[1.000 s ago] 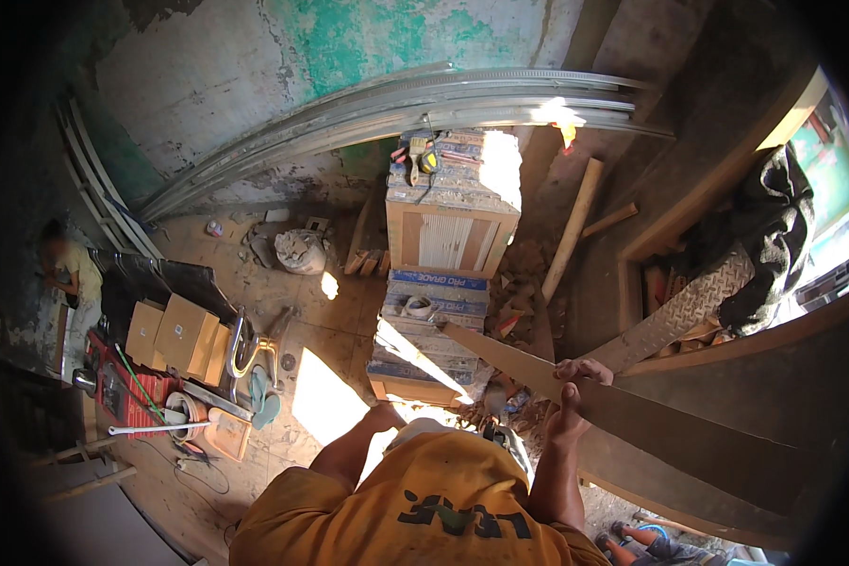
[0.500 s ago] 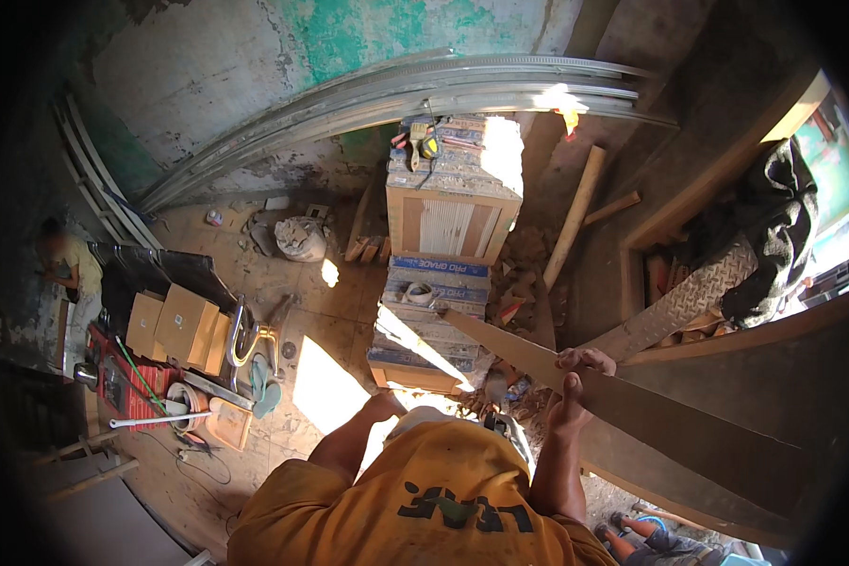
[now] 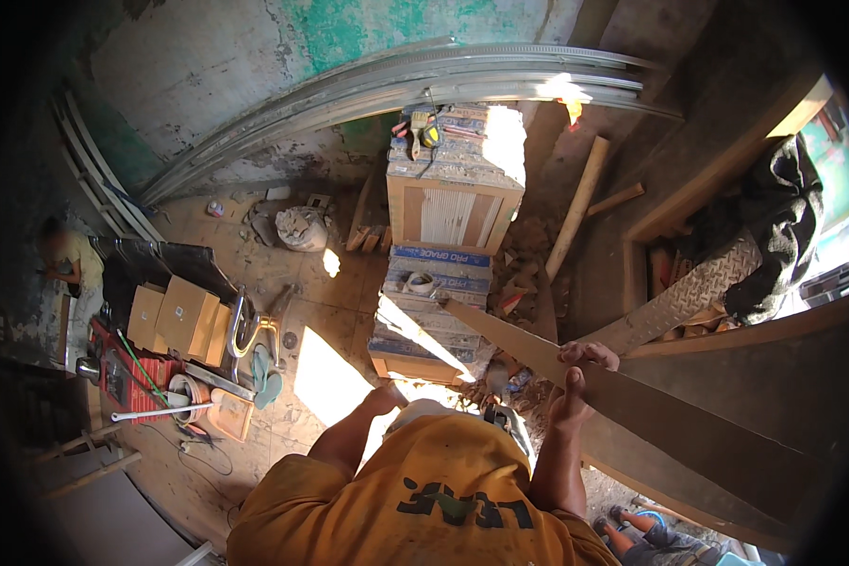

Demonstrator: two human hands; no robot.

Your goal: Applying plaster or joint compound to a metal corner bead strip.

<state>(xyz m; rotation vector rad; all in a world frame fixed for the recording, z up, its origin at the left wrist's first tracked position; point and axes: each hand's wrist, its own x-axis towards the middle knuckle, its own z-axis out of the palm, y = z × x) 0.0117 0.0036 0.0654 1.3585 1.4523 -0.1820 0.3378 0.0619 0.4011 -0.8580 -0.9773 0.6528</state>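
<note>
My right hand is closed around a long, flat, grey-brown strip of board, with fingers over its far edge and the thumb on the near side. The strip slants from the cardboard boxes in the middle down to the lower right. Its narrow far end lies close to a roll of tape on the lower stack of boxes. My left hand is low, beside the near left corner of that stack. Its fingers are hidden, so I cannot tell what it holds.
A taller box stack carries a brush and tape measure. Long metal channels lean along the wall. Rubble lies right of the boxes. Cartons and a dustpan stand left. One person is far left, another lower right.
The view has tilted slightly. My right hand keeps its hold on the strip, and my left hand stays in nearly the same place.
</note>
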